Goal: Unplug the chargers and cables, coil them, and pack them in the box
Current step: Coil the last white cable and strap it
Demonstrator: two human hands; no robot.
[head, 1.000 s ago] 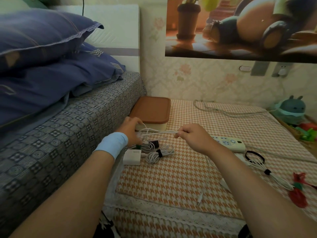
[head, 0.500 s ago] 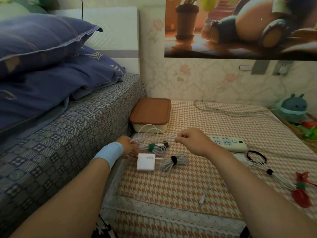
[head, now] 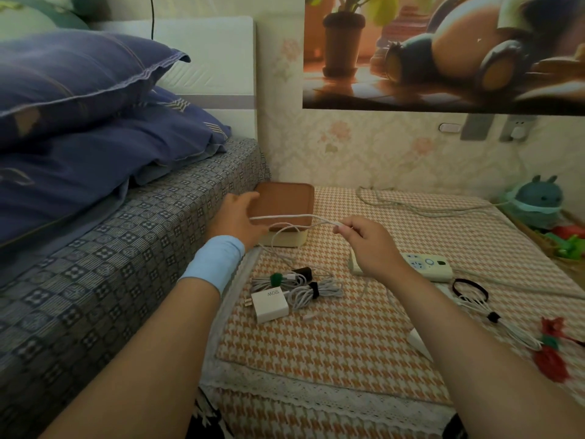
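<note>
Our right hand (head: 370, 245) pinches the white cable (head: 285, 217) in its fingertips. Our left hand (head: 240, 220) grips the other end beside the box (head: 285, 239), and the line runs straight across the closed lid (head: 285, 201). The box sits in the mat's (head: 332, 343) back corner, tight against the bed (head: 126, 248). Nearer us lie the charger (head: 270, 301) and two tied coils (head: 316, 291), with open mat below them. Half a second ago the left hand was down by the coils — it has risen to the box.

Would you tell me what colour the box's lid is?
Reddish brown lid, on a cream box; the head view shows it.
</note>
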